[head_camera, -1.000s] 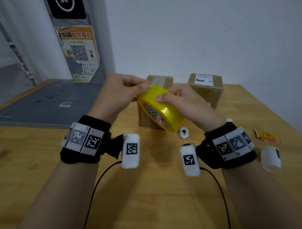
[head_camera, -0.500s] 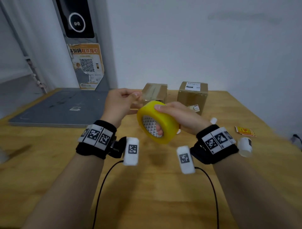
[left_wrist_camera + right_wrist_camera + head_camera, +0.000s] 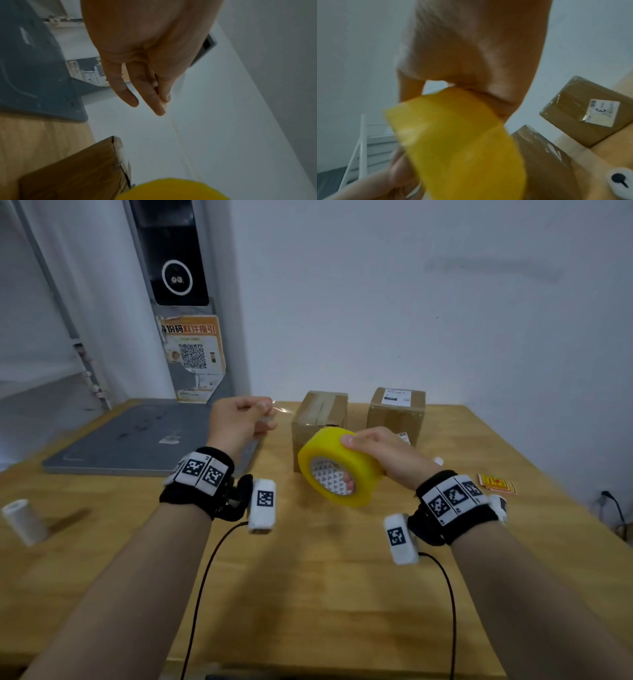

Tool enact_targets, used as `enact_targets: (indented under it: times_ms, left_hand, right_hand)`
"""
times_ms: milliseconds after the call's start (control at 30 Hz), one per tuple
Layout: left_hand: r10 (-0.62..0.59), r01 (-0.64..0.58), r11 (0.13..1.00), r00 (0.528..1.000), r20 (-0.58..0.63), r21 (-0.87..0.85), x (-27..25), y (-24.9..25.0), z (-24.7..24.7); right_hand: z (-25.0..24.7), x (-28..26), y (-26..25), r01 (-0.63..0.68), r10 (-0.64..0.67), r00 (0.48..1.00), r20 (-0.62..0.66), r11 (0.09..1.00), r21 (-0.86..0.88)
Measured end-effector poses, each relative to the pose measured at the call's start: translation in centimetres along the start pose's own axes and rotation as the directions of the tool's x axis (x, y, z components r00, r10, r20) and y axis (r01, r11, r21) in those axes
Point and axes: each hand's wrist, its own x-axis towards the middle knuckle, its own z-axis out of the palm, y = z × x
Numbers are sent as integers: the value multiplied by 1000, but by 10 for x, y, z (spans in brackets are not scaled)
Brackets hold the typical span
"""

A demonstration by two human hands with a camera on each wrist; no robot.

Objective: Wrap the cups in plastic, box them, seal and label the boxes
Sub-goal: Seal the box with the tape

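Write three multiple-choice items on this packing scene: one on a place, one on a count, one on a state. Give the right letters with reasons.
1. Where is the box with the white label?
A. at the table's far side, right of the other box
B. on the grey mat
C. in the left hand

2. How many cardboard boxes stand on the table?
A. one
B. two
C. four

3. What is the right hand doing?
A. resting flat on the table
B. holding the yellow tape roll
C. pressing a label down

Answers:
1 A: it stands near the wall, to the right of the taped box.
2 B: only those two show.
3 B: its fingers pass through the core of the yellow tape roll, which is off the table.
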Motion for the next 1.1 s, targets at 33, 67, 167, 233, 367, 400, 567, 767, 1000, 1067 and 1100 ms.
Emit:
enact_targets:
  times_ms: [33,67,167,233,367,400,567,767,1000,1067,1100]
  left_hand:
    - [-20,20,1000,1000,-13,-13,4,-1,0]
    - [-36,36,999,999,-28,-20,10,-2,-2]
    - [-63,60,998,995,-76,-36,24,-5,-8]
    - [-74,69,996,992,-99,-53,29,-8,-10]
    - [-126,107,987,979,-162,-120,36,-22,-10]
    - [-131,104,984,973,-189,-144,39,-24,-11]
    - [-104,76,982,981,-161,-170,46,-41,7]
    - [-218,177,952,966,-143,-251,63,-79,29]
    - [-239,190,942,958,-156,-277,78,-103,41]
    - [-241,192,941,958,-156,-278,82,-109,42]
    - [-244,193,940,957,-156,-282,84,-113,43]
  right_hand:
    - [-2,1,3,16,-19,999,40,998,60]
    - [-3,2,5,33,-41,996,76,994,100]
    - [-4,8,-1,61,-61,998,0,995,76]
    - [-8,13,-10,40,-46,994,-102,997,-60]
    - [-25,33,-13,-56,-29,977,-212,921,-386]
    - [-29,37,-14,-95,-17,972,-236,887,-452]
    - [-44,54,-10,-258,-6,928,-372,709,-656]
    - [-54,80,2,-376,18,894,-448,573,-728]
    - [-55,99,11,-416,70,889,-453,541,-731]
    - [-56,103,14,-421,70,886,-458,537,-731]
    - [-56,105,16,-424,70,884,-463,537,-729]
